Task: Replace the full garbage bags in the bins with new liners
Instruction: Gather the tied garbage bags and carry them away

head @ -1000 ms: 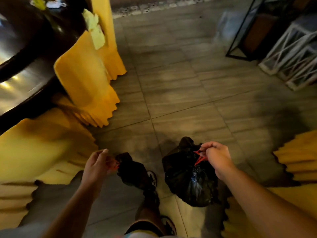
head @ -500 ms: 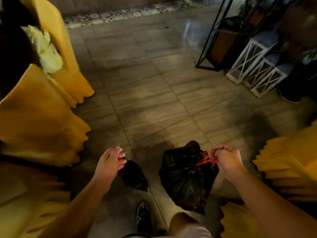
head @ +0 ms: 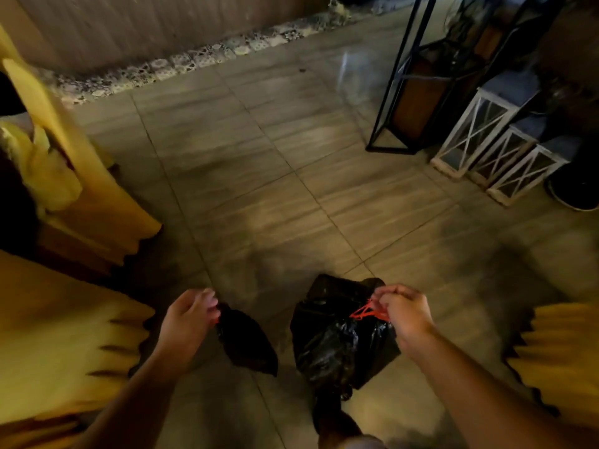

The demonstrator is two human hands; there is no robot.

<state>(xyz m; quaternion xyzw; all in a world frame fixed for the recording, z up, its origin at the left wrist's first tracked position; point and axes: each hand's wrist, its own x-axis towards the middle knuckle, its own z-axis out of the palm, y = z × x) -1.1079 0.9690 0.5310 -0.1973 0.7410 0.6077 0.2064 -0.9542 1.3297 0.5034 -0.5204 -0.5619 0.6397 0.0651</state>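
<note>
Garbage bag (head: 337, 345), black, glossy and bulging, hangs low in the middle of the view from the person's right hand. Tiled floor (head: 259, 189) spreads beneath and far beyond the garbage bag. Scalloped yellow cloth (head: 64, 335) drapes well to its left, and a second piece (head: 564, 351) lies well to its right. A black metal frame stand (head: 398, 92) rises far beyond the bag, up and to the right, and three white lanterns (head: 505, 157) sit farther right still. A smaller bag (head: 246, 345), also black, hangs just left of the garbage bag, apart from it. The right hand (head: 402, 311) is at the bag's top right corner, fingers curled, pinching the red drawstring (head: 364, 312). The left hand (head: 188, 315), blurred by motion, is farther left, its fingers curled round the neck of the smaller bag.
</note>
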